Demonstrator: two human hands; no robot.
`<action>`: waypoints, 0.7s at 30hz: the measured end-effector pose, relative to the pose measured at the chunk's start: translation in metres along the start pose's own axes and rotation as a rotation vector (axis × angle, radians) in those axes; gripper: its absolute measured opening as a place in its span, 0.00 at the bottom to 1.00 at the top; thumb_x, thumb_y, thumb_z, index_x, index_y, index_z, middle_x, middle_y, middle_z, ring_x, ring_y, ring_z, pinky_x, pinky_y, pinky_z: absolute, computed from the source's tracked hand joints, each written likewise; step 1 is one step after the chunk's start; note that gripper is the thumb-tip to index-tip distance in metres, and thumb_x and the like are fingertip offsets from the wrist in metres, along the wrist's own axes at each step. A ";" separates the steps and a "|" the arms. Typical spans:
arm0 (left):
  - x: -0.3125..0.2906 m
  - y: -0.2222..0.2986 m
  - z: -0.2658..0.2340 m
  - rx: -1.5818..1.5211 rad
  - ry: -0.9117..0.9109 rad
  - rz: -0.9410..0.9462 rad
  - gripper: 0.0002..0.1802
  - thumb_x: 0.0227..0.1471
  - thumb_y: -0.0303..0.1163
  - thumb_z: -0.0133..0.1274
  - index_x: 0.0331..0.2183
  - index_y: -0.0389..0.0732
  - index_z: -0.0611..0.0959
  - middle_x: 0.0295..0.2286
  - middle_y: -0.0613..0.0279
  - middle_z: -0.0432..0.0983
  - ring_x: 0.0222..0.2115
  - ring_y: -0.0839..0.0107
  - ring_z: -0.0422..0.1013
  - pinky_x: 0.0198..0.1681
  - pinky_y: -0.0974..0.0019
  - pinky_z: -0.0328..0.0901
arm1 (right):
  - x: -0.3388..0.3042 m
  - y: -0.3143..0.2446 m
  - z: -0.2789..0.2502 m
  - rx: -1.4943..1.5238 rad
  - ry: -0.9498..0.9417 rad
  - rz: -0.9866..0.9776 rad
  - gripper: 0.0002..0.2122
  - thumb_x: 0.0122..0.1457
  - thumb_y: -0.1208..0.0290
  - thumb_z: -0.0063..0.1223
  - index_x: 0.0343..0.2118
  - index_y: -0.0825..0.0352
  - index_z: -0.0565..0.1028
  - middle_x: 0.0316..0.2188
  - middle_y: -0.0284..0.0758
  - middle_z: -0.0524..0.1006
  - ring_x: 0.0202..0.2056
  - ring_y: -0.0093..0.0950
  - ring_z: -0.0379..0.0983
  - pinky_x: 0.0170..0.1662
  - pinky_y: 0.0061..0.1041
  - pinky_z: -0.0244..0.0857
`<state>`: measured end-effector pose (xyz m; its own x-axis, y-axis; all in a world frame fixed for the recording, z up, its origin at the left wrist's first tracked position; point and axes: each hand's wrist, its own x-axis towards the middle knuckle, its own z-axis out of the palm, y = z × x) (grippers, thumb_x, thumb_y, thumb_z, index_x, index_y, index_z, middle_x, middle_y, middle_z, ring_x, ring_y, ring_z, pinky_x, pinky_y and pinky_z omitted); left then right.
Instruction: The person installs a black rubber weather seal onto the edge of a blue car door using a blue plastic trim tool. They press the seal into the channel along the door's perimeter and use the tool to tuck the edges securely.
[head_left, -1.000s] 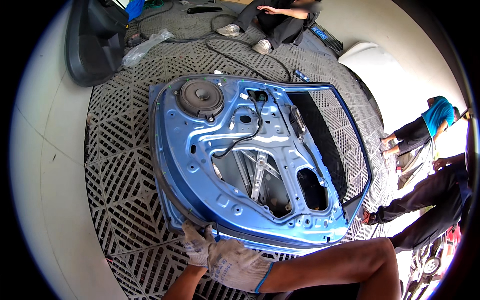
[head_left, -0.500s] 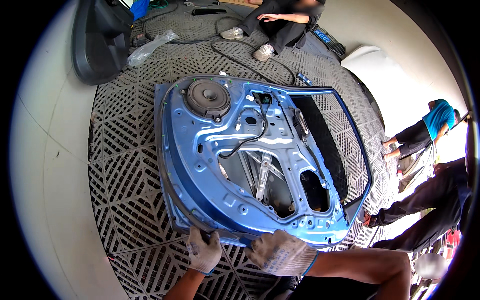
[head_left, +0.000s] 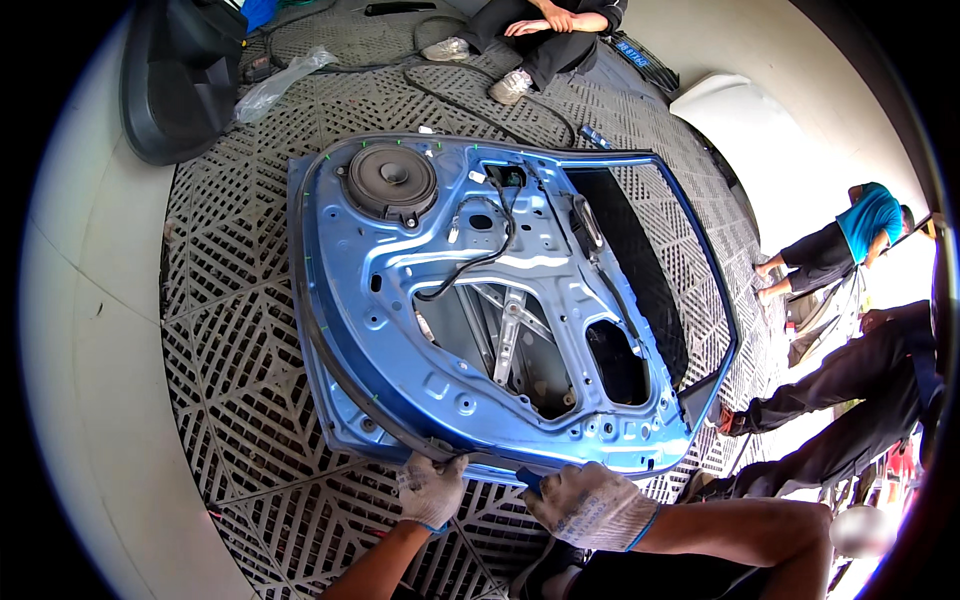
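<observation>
At the far left stands a dark trim panel (head_left: 175, 95), with a clear plastic bag (head_left: 280, 88) just beside it. Right of them, 1 blue car door (head_left: 578, 300) lies on the grated floor (head_left: 235, 400), a round speaker (head_left: 390, 182) at its far left corner. The left hand (head_left: 432, 490) touches the black strip (head_left: 345, 378) along the door's near edge; I cannot tell if its fingers pinch it. To its right, the right hand's (head_left: 592, 507) fingers clamp a blue tool (head_left: 530, 480) against that edge.
</observation>
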<state>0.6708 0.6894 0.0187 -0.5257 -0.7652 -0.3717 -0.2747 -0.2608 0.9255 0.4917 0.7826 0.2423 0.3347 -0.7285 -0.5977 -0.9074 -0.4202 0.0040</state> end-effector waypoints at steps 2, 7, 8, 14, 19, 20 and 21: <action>-0.009 -0.020 -0.006 -0.025 0.051 -0.012 0.08 0.61 0.29 0.70 0.33 0.37 0.87 0.30 0.61 0.88 0.32 0.66 0.81 0.41 0.57 0.76 | 0.013 -0.003 0.034 0.059 0.011 -0.006 0.18 0.69 0.69 0.61 0.58 0.70 0.83 0.37 0.40 0.86 0.37 0.36 0.87 0.32 0.33 0.81; -0.018 -0.052 0.005 -0.223 0.100 0.060 0.11 0.61 0.20 0.69 0.40 0.36 0.81 0.33 0.56 0.85 0.35 0.71 0.81 0.41 0.62 0.76 | 0.023 -0.022 0.044 0.042 0.020 0.016 0.15 0.64 0.72 0.64 0.51 0.72 0.84 0.36 0.40 0.85 0.35 0.35 0.86 0.31 0.31 0.79; -0.016 -0.057 0.005 -0.208 0.070 0.106 0.13 0.62 0.18 0.68 0.42 0.36 0.79 0.34 0.55 0.84 0.36 0.71 0.81 0.41 0.63 0.75 | 0.023 -0.023 0.042 0.052 0.045 0.036 0.13 0.63 0.72 0.64 0.49 0.71 0.84 0.35 0.39 0.85 0.35 0.34 0.85 0.31 0.31 0.78; -0.010 -0.066 0.004 0.091 0.028 0.357 0.09 0.63 0.16 0.65 0.40 0.35 0.80 0.33 0.54 0.84 0.35 0.68 0.81 0.41 0.62 0.76 | 0.030 -0.044 0.059 -0.002 -0.044 0.154 0.10 0.64 0.70 0.61 0.45 0.68 0.77 0.41 0.34 0.81 0.43 0.31 0.81 0.46 0.30 0.78; -0.014 -0.049 0.001 0.227 0.101 0.398 0.07 0.62 0.17 0.64 0.38 0.35 0.81 0.33 0.54 0.84 0.33 0.61 0.81 0.40 0.58 0.75 | 0.042 -0.055 0.081 0.105 0.073 0.078 0.12 0.66 0.71 0.60 0.49 0.68 0.77 0.46 0.36 0.80 0.46 0.32 0.81 0.51 0.30 0.79; -0.014 -0.059 0.004 0.235 0.108 0.428 0.09 0.61 0.14 0.64 0.38 0.35 0.80 0.33 0.56 0.83 0.33 0.65 0.80 0.40 0.60 0.75 | 0.047 -0.058 0.084 0.120 0.089 0.054 0.12 0.66 0.71 0.60 0.50 0.68 0.76 0.47 0.37 0.80 0.47 0.33 0.80 0.52 0.30 0.79; -0.014 -0.068 0.007 0.209 0.072 0.415 0.09 0.61 0.14 0.64 0.38 0.35 0.80 0.33 0.57 0.83 0.33 0.65 0.80 0.40 0.60 0.74 | 0.050 -0.060 0.084 0.108 0.096 0.037 0.13 0.67 0.71 0.60 0.51 0.69 0.76 0.47 0.37 0.80 0.48 0.33 0.80 0.53 0.30 0.79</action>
<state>0.6915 0.7223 -0.0393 -0.5704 -0.8204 0.0397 -0.2133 0.1946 0.9574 0.5413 0.8170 0.1450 0.3186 -0.7929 -0.5194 -0.9399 -0.3351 -0.0650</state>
